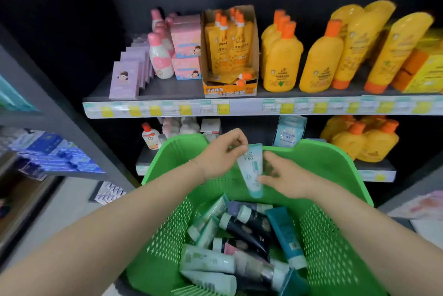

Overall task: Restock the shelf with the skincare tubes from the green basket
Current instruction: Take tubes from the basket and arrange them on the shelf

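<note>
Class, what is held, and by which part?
Left hand pinches the pale teal tube by its flat upper end; right hand touches it lower, grip unclear.

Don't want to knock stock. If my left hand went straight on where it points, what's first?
Likely the green basket's far rim, just past the tube; behind it, pale blue packs. Depth unclear.

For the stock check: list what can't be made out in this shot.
Head view:
Yellow paper price labels: print blurred.
Pale teal plastic tube: label motion-blurred, partly behind the right hand; its grip unclear.
Piled tubes in the green plastic basket: overlapping, cut by bottom edge; uncountable.
</note>
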{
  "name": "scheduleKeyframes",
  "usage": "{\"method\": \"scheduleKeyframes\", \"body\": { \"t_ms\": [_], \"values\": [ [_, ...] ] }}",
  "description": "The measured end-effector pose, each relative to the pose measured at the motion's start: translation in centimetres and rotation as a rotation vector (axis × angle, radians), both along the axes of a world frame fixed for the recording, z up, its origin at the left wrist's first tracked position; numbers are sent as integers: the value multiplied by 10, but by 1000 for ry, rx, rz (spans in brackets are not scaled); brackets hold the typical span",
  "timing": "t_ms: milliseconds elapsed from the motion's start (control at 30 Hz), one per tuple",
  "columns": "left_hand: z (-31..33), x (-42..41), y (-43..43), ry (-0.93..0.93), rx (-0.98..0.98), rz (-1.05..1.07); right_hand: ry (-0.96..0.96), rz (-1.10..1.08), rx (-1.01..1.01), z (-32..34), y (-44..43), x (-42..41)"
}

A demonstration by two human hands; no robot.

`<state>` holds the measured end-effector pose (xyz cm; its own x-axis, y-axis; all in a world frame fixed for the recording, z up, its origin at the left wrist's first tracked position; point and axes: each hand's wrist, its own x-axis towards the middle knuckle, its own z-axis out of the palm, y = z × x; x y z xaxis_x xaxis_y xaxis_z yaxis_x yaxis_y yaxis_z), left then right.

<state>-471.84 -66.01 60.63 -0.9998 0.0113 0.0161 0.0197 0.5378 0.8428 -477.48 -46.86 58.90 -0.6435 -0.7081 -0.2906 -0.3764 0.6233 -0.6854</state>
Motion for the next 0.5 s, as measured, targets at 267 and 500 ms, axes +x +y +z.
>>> {"method": "scheduleKeyframes", "body": {
  "t_ms": [267, 500],
  "values": [
    [67, -9, -1, 96, 203, 84, 55, -9, -253, 46, -11, -9],
    [100, -4, -19, 44, 266, 140, 79, 12, -380, 96, -20, -29]
  ]
}}
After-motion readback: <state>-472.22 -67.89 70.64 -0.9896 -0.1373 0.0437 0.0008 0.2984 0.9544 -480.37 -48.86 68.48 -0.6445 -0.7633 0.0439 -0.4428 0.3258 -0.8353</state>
